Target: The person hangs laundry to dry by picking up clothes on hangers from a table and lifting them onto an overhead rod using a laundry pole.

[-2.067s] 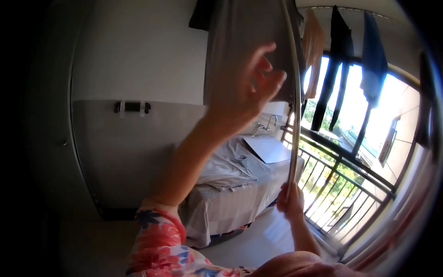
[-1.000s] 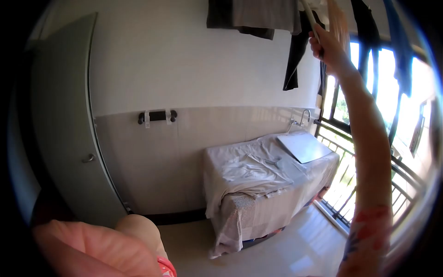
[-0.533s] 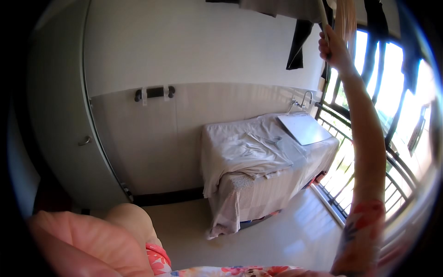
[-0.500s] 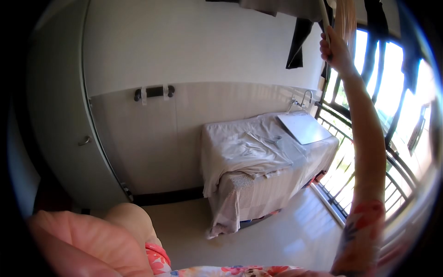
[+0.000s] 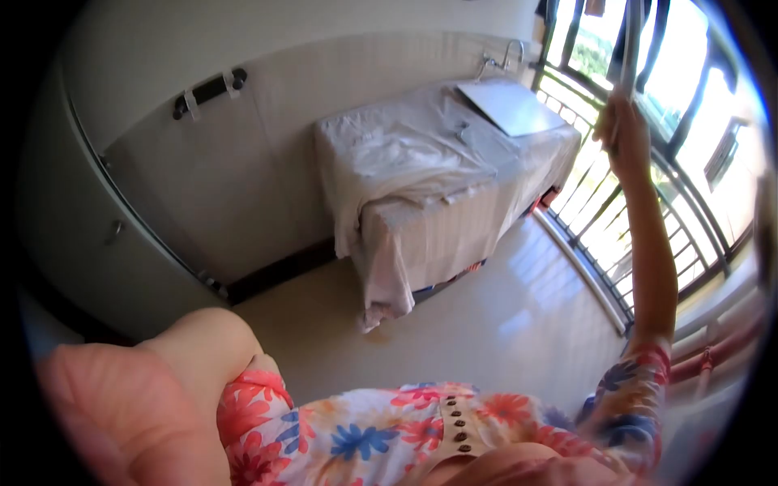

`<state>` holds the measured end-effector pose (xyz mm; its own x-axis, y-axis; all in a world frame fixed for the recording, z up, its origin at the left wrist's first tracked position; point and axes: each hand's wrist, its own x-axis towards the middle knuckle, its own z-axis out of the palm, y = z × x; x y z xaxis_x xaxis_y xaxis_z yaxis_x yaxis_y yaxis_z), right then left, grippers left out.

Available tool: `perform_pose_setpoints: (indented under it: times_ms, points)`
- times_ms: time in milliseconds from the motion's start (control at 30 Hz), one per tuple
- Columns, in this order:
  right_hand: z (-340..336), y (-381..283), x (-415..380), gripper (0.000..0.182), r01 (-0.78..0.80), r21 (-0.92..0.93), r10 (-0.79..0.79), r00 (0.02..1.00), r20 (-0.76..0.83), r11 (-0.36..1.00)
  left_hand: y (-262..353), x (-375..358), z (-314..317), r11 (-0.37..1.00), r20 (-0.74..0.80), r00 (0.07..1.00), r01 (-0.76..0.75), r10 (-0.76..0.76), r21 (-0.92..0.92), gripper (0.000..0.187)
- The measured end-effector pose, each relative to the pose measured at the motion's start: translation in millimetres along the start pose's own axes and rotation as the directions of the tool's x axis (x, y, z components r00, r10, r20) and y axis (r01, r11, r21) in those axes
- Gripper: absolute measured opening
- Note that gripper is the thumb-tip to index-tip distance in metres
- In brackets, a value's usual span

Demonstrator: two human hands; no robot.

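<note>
Out at the upper right, my right hand (image 5: 624, 134) is closed around a pale pole (image 5: 631, 57). The pole rises from my fist and runs out of the top of the view, so its upper end is hidden. Dark hanging cloths (image 5: 655, 49) are beside and behind it, in front of the bright window. At the lower left, very close to the camera, my left hand (image 5: 105, 405) shows as a blurred palm. Its arm is bent, and the fingers cannot be made out.
A covered table or basin (image 5: 421, 174) stands against the wall, with a white board (image 5: 512, 109) on it and a faucet (image 5: 506, 58) behind. Railings (image 5: 600, 211) line the right side. A door (image 5: 105, 235) is at left, and a dark wall bar (image 5: 209, 95) beside it.
My view has tipped downward, showing more of my floral shirt. My right hand, still around the pole, appears lower and slightly farther right. The hanging clothes at the top have mostly left the view.
</note>
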<state>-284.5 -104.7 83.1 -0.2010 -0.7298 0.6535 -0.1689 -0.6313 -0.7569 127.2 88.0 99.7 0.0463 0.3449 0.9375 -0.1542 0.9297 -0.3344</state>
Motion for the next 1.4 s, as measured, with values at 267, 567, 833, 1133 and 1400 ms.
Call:
perform_pose_setpoints:
  times_ms: [267, 567, 833, 1133, 1400]
  points:
    - [-89, 56, -100, 0.019, -0.378, -0.037, 0.372, 0.921, -0.118, 0.925, -41, -21, 57, 0.994, 0.055, 0.996, 0.068, -0.064, -0.082, 0.015]
    - [-99, 116, -179, 0.017, -0.477, -0.049, 0.475, 0.879, -0.046, 0.878, -94, -82, 105, 0.937, 0.124, 0.956, 0.288, -0.267, -0.2, 0.016]
    - [-80, 163, -224, 0.03, -0.557, 0.121, 0.569, 0.791, -0.225, 0.822, -168, -160, 110, 0.77, 0.105, 0.841, 0.531, -0.531, -0.353, 0.017]
    - [-80, 211, -229, 0.03, -0.69, 0.083, 0.639, 0.61, -0.469, 0.719, -409, -494, 280, -0.392, 0.291, -0.348, 0.914, -0.891, -0.107, 0.012]
    - [-37, 221, -240, 0.031, -0.824, 0.063, 0.695, 0.431, -0.575, 0.564, -501, -603, 364, -0.508, 0.234, -0.641, 0.741, -0.731, 0.44, 0.014]
